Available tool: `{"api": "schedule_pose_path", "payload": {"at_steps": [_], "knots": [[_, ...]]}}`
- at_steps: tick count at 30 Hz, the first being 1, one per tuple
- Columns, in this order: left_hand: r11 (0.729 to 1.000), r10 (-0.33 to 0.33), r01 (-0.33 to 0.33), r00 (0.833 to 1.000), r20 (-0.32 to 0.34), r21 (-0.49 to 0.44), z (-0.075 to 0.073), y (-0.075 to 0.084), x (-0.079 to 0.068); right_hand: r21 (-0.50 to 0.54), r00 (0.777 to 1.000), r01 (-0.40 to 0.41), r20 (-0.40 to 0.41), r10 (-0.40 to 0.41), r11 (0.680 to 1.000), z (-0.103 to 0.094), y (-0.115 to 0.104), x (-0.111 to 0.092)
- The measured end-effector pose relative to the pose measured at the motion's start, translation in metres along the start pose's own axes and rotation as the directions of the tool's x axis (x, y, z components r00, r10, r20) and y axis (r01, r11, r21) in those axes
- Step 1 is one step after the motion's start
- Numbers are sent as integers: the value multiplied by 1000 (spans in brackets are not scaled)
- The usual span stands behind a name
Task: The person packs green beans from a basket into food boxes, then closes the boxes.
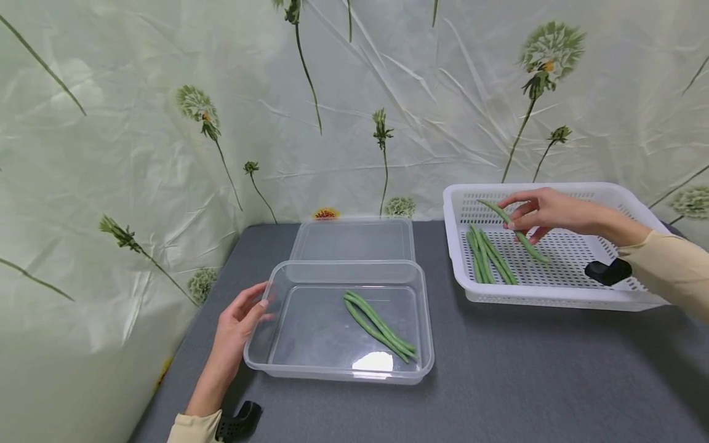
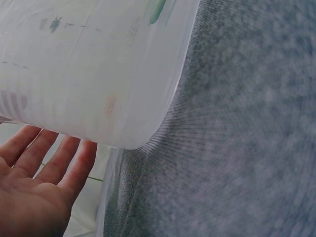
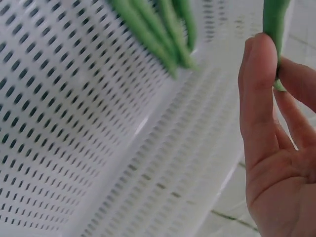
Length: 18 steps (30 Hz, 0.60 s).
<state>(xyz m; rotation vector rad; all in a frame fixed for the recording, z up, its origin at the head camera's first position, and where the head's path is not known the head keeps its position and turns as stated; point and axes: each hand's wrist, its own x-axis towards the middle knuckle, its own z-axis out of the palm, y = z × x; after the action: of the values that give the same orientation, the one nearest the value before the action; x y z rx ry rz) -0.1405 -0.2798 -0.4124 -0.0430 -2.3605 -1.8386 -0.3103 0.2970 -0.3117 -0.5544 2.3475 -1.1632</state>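
Note:
Above the white perforated basket, my right hand pinches a green bean between thumb and fingers. The right wrist view shows the same green bean at the fingertips. Several more green beans lie at the basket's left end. My left hand is at the left wall of a clear plastic container; in the left wrist view its fingers stretch out to the container's side. Inside that container lie a few green beans side by side.
A clear flat lid lies behind the container. Grey cloth covers the table. A flower-printed sheet hangs behind the table and along its left side. Black bands sit at both wrists.

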Motion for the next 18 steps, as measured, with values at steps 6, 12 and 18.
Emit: {"api": "schedule_pose_path", "payload": {"at_steps": [6,12,18], "knots": [[1000,-4,4,1000,2,-4,-1,0,1,-36,997,13,-79,-16,999,11,-17,-8],[1000,-2,2,1000,4,2,-1,0,0,-41,987,52,-149,-57,998,22,-30,-15],[1000,-4,4,1000,-2,-3,0,0,0,-20,968,72,-242,-74,997,35,-46,-22]]}}
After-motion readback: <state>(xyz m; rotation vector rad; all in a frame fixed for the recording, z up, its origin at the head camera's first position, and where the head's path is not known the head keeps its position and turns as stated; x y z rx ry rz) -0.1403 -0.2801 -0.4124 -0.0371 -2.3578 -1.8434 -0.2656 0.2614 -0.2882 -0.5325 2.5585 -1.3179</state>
